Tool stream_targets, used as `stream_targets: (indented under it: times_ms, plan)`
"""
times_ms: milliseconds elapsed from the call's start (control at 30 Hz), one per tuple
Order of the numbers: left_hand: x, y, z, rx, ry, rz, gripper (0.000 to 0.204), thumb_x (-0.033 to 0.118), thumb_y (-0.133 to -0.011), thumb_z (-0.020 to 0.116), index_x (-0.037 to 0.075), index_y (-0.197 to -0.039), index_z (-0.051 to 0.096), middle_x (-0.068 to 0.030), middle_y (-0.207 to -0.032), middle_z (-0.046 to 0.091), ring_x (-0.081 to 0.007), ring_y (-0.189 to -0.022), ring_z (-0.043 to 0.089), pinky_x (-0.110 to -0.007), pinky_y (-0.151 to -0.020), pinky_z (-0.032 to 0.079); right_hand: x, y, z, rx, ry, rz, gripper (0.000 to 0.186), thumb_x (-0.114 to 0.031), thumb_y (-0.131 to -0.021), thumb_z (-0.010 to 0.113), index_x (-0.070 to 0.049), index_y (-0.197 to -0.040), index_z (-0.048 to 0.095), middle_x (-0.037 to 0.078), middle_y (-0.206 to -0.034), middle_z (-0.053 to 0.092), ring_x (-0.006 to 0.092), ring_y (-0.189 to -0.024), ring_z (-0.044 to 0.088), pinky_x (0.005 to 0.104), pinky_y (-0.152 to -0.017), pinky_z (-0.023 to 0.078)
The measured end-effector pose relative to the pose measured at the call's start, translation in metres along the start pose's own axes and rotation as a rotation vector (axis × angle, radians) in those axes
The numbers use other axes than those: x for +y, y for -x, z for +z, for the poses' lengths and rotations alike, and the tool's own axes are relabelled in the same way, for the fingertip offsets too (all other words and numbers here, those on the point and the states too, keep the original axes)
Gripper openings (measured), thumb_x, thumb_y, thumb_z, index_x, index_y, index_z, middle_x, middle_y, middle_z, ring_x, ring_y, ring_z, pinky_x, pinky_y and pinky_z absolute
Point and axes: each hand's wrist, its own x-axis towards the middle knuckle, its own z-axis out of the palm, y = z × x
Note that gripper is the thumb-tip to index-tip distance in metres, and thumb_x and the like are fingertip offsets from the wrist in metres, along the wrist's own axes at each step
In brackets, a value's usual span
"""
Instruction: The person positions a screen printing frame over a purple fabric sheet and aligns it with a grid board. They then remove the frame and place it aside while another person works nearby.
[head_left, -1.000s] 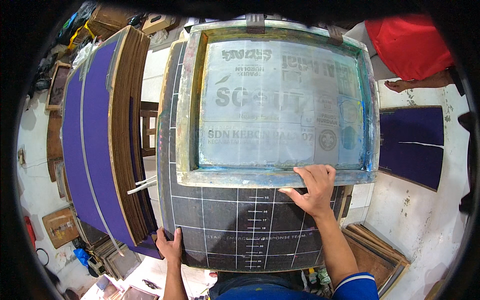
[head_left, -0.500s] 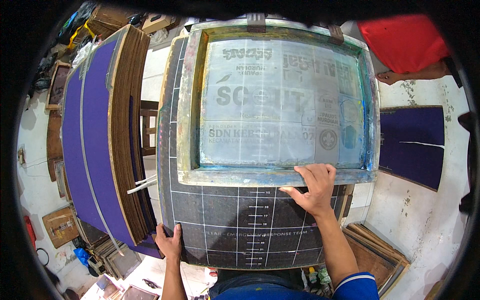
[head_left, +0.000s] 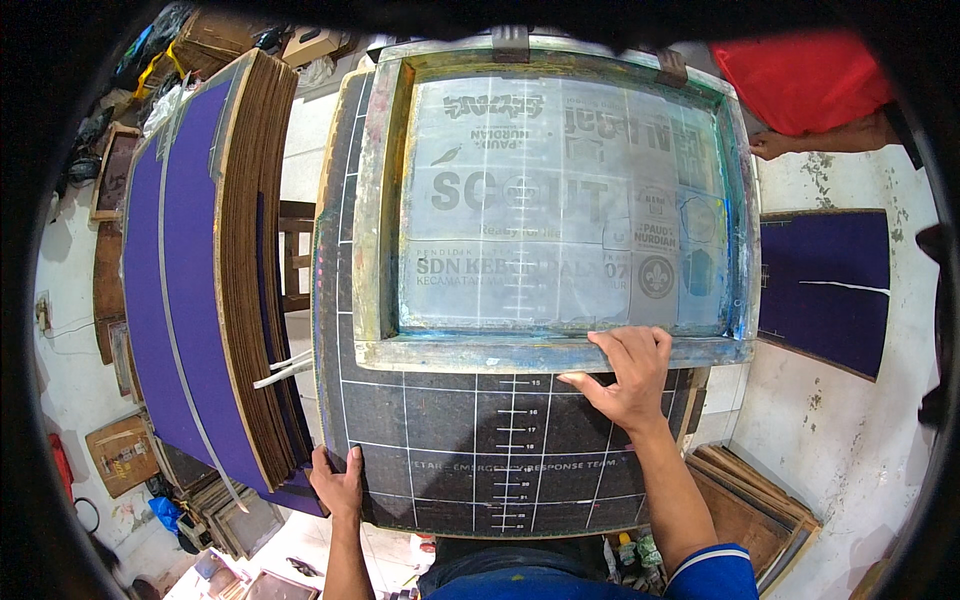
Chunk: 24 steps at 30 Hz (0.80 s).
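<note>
A wooden screen-printing frame [head_left: 555, 354] with paint-stained bars lies over the far part of a black gridded board [head_left: 450, 405]. Grey-blue mesh [head_left: 510, 255] with printed lettering and emblems fills the frame. My right hand [head_left: 632, 378] grips the frame's front bar right of its middle, fingers over the bar and thumb at its near edge. At the board's near left edge, my left hand [head_left: 338, 482] is closed round the rim with its thumb on top; its other fingers are partly hidden beneath. Two dark clamps hold the frame's far bar, one of them a metal hinge clamp [head_left: 511, 44].
A tall stack of purple-topped boards [head_left: 190, 280] stands close on the left. Another purple panel [head_left: 825, 295] lies to the right. Beyond the frame's far right corner is a person in red clothing [head_left: 805, 85]. Old wooden frames [head_left: 750, 510] lean at the lower right.
The other person's red clothing and bare limb at the far right have shifted slightly. The lettering on the mesh looks slightly different against the board's grid lines. Both my hands keep their places.
</note>
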Motion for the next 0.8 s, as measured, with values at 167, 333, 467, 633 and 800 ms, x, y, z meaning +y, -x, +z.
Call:
stream_targets:
  times_ms: [167, 333, 467, 633, 800]
  plan:
    - [0.0009, 0.0001, 0.0001, -0.008, -0.023, -0.011, 0.047, 0.029, -0.086, 0.085, -0.004, -0.109, 0.062, -0.0196, -0.079, 0.067, -0.0350, -0.069, 0.064, -0.043, -0.068, 0.051, 0.0008, 0.0002, 0.0007, -0.002, 0.001, 0.003, 0.058, -0.055, -0.074, 0.087, -0.007, -0.103, 0.074, 0.005, -0.096, 0.068, 0.0232, -0.092, 0.060, 0.0443, -0.091, 0.035]
    - [0.0007, -0.0010, 0.0009, 0.001, -0.036, 0.009, 0.048, 0.030, -0.086, 0.085, -0.005, -0.108, 0.061, -0.0197, -0.079, 0.066, -0.0344, -0.069, 0.063, -0.043, -0.068, 0.050, 0.0014, 0.0002, 0.0011, 0.000, 0.002, -0.007, 0.058, -0.055, -0.075, 0.086, -0.006, -0.103, 0.074, 0.005, -0.095, 0.067, 0.0234, -0.092, 0.060, 0.0447, -0.092, 0.035]
    - [0.0002, -0.0013, 0.0020, 0.012, -0.015, 0.018, 0.049, 0.031, -0.086, 0.085, -0.006, -0.108, 0.061, -0.0199, -0.079, 0.065, -0.0345, -0.069, 0.063, -0.043, -0.068, 0.050, 0.0012, 0.0004, 0.0009, -0.003, 0.005, -0.003, 0.059, -0.056, -0.075, 0.086, -0.006, -0.104, 0.074, 0.005, -0.096, 0.067, 0.0236, -0.092, 0.060, 0.0449, -0.092, 0.035]
    - [-0.0026, -0.0012, 0.0016, 0.004, -0.038, 0.011, 0.050, 0.032, -0.086, 0.085, -0.006, -0.109, 0.061, -0.0202, -0.079, 0.065, -0.0344, -0.070, 0.062, -0.043, -0.068, 0.050, 0.0009, 0.0003, 0.0003, -0.013, -0.006, 0.006, 0.060, -0.056, -0.074, 0.086, -0.007, -0.105, 0.073, 0.005, -0.096, 0.067, 0.0236, -0.092, 0.060, 0.0451, -0.092, 0.035]
    - [-0.0040, -0.0014, 0.0032, -0.001, -0.014, 0.004, 0.050, 0.032, -0.086, 0.085, -0.005, -0.109, 0.061, -0.0196, -0.079, 0.064, -0.0337, -0.069, 0.061, -0.042, -0.068, 0.049, 0.0012, 0.0001, 0.0007, -0.008, -0.004, 0.002, 0.059, -0.055, -0.074, 0.086, -0.006, -0.105, 0.073, 0.005, -0.096, 0.067, 0.0237, -0.092, 0.060, 0.0449, -0.092, 0.035]
